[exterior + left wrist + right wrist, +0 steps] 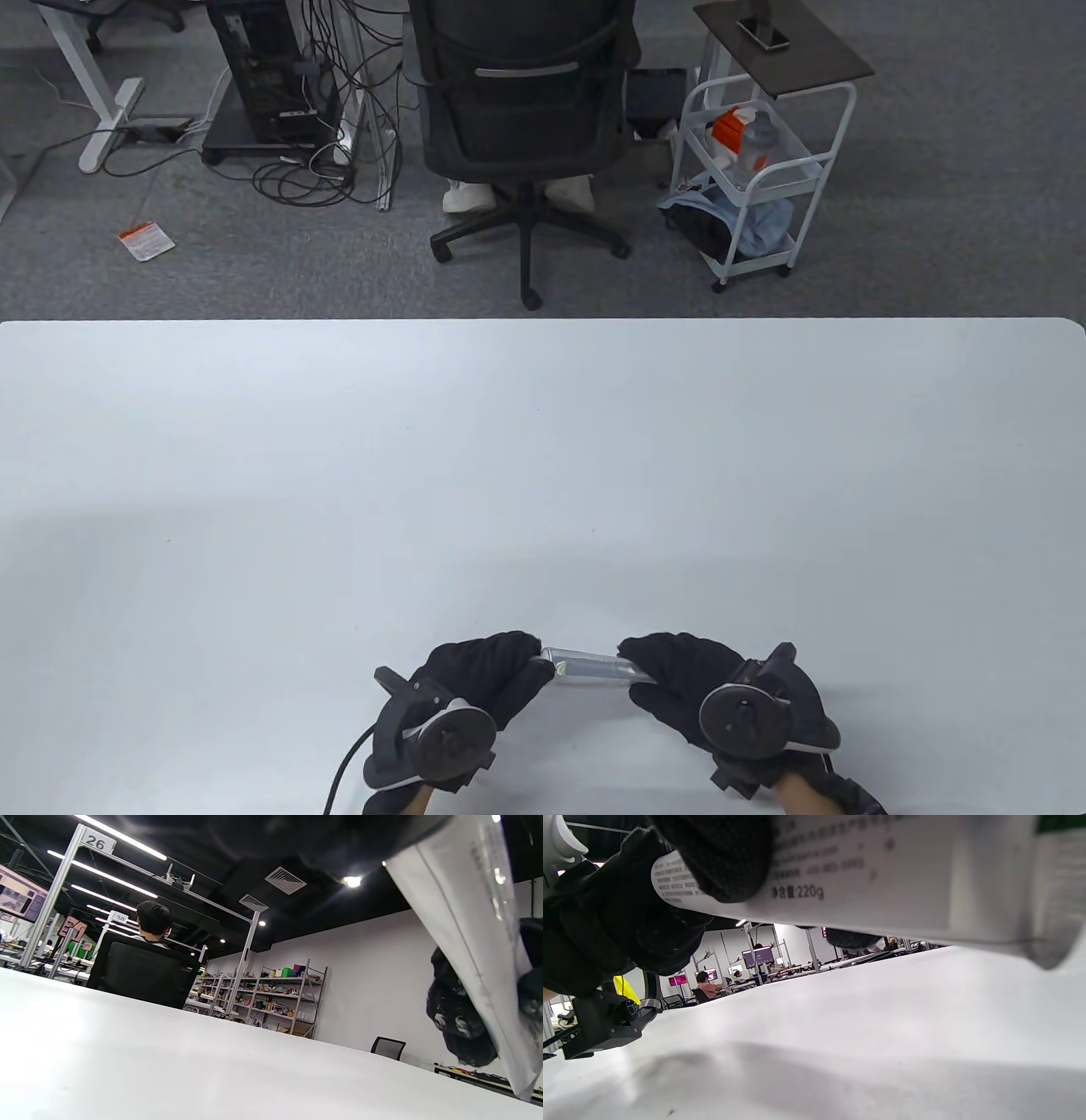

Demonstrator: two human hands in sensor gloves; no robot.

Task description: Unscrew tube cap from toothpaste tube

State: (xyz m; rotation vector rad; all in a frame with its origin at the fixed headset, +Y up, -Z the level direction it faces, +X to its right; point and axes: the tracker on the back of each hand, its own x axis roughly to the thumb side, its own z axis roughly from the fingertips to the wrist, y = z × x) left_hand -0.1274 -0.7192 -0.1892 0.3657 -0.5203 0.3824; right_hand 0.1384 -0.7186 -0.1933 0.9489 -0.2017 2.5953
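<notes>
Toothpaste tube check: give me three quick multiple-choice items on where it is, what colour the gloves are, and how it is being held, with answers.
1. Where is the toothpaste tube?
A. Near the front edge of the table, between the two hands
B. At the far edge of the table
C. On the floor

2. What colour are the gloves?
A. White
B. Black
C. Yellow

3. How is the tube held?
A. Lying loose on the table
B. By one hand only
C. By both hands, one at each end

Answers:
1. A, the table view shows it low over the table, spanning from the left hand to the right hand.
2. B, both gloves show black in every view.
3. C, each hand grips one end, and the right wrist view shows it clear of the table.
</notes>
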